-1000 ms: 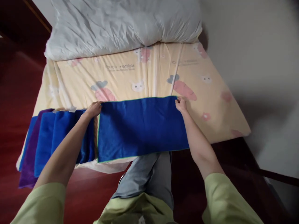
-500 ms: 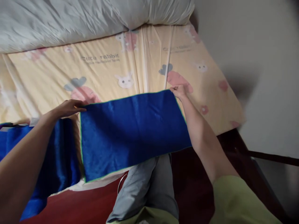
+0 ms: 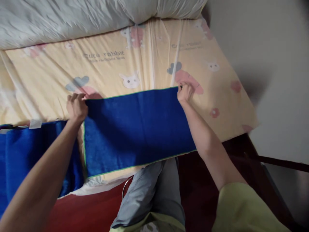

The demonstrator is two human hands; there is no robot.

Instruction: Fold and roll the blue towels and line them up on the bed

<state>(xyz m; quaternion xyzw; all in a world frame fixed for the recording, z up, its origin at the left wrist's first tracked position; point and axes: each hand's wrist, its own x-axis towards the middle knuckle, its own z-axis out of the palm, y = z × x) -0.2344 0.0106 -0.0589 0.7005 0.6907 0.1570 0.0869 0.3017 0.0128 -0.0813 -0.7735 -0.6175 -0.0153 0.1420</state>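
Note:
A blue towel [image 3: 137,125] with a thin green edge lies spread out on the bed, its near side close to the mattress edge. My left hand [image 3: 77,108] is closed on its far left corner, the fingers curled. At the far right corner, my right hand [image 3: 185,92] pinches the cloth between thumb and fingers. Between the two hands the far edge runs almost straight. More blue towels [image 3: 26,148], folded or heaped, lie to the left, partly behind my left forearm.
The bed's yellow sheet [image 3: 103,75] carries rabbit and carrot prints. A pale grey quilt [image 3: 72,19] runs along the far side. A white wall [image 3: 277,80] stands at the right. Dark red floor [image 3: 91,209] shows below, around my legs [image 3: 149,193].
Both hands have shifted the towel slightly away from me. My left hand has turned, its fingers now curled over the corner. The towel looks smoother.

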